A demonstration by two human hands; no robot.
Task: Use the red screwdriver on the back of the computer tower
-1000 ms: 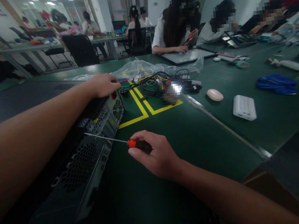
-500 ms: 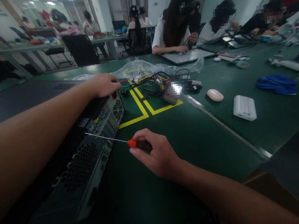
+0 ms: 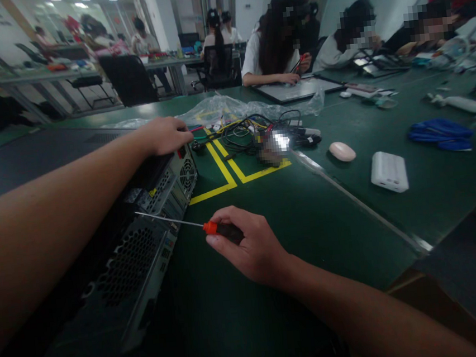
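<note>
The left hand (image 3: 166, 136) rests at the computer case's (image 3: 47, 142) far edge.

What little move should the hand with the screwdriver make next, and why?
Perhaps a gentle check that the screwdriver is seated: its shaft reaches the computer case, but the tip's contact is unclear. The right hand grips its handle; the left hand rests on the case.

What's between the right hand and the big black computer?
The screwdriver! In the head view, it stretches from the right hand across to the computer, above the green table.
</note>
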